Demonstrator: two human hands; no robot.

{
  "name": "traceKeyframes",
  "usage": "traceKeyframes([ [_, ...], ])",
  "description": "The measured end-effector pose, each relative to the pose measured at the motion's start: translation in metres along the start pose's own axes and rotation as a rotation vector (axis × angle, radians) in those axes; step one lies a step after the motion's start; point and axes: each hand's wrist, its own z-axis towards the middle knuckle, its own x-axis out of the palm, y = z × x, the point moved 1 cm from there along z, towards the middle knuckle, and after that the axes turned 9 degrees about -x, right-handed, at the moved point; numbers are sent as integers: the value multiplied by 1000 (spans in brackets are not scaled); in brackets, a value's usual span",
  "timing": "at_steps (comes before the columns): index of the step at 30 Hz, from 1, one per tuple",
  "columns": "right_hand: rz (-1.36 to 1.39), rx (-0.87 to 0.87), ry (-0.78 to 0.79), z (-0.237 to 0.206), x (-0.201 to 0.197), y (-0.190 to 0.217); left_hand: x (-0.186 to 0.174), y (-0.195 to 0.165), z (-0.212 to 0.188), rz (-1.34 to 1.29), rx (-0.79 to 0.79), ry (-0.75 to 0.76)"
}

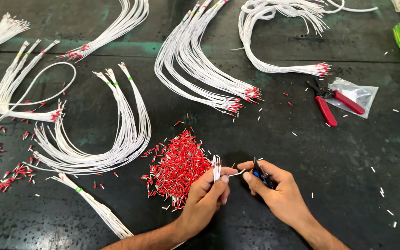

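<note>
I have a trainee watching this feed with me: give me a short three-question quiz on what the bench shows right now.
1. True or false: the left hand holds a small bunch of white wires upright by their ends.
2. Multiple choice: the pile of red ferrules lies A) right of the right hand, B) just left of the left hand, C) on the clear bag.
3. Short answer: what lies on the edge of the clear plastic bag at upper right?

Key
1. True; the right hand pinches one wire from that bunch and also holds a dark hand tool.
2. B.
3. The red-handled pliers, one handle over the bag.
</note>
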Motion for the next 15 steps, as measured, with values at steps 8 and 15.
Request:
traceKeyframes([
  [8,-119,-76,-80,-4,-1,-4,5,-7,-5,294,302,-142],
  [15,-113,-95,-67,-8,1,-6,6,-18,-7,535,531,-260],
])
